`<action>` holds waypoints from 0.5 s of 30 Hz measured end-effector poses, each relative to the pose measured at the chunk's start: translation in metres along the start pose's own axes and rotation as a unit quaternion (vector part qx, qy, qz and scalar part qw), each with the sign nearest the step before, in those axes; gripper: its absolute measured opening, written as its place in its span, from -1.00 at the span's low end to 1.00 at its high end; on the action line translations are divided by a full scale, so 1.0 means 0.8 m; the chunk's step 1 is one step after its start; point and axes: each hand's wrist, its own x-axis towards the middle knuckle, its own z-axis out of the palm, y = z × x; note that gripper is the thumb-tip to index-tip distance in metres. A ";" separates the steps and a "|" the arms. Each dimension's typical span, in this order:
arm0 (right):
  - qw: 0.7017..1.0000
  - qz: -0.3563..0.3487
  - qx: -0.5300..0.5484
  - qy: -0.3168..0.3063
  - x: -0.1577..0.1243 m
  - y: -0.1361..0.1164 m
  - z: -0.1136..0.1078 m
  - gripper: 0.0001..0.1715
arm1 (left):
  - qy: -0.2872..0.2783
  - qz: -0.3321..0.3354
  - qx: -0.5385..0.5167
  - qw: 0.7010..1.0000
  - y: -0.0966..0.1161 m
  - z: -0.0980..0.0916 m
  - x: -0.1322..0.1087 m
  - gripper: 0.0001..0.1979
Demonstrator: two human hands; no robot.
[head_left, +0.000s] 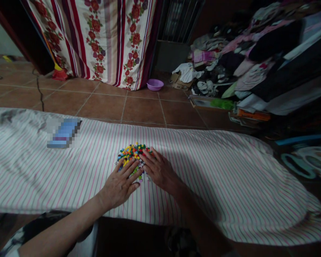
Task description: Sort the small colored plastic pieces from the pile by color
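Observation:
A pile of small colourful pieces (132,151), yellow, orange, green, red, blue and white, lies on a striped cloth (216,171). They look like tiny cubes or bricks, though their exact kind is too small to tell. My left hand (122,184) rests on the near left part of the pile, its fingers stretched and spread. Over the right side of the pile lies my right hand (160,169), palm down with the fingers extended. Both hands cover some of the pieces. Neither is closed around anything.
A blurred-out blue object (64,132) lies on the cloth at the left. Beyond the far edge are the tiled floor (107,107), a purple basin (155,84), a floral curtain (109,43) and a red broom head (59,74). Clothes (230,60) are heaped at the right.

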 end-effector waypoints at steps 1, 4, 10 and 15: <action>1.000 -0.001 0.001 -0.003 0.001 -0.001 -0.001 -0.50 | -0.001 -0.001 -0.004 1.000 -0.001 0.000 0.000 -0.47; 1.000 -0.003 0.007 -0.005 -0.002 -0.002 -0.003 -0.50 | 0.001 -0.009 -0.027 1.000 -0.004 -0.001 0.000 -0.46; 0.999 -0.018 0.017 -0.022 -0.017 -0.003 -0.012 -0.50 | 0.010 -0.031 -0.048 0.998 -0.008 0.008 0.003 -0.44; 0.999 -0.030 0.020 -0.015 -0.026 0.001 -0.016 -0.49 | 0.030 -0.047 -0.037 0.998 -0.010 0.018 0.018 -0.39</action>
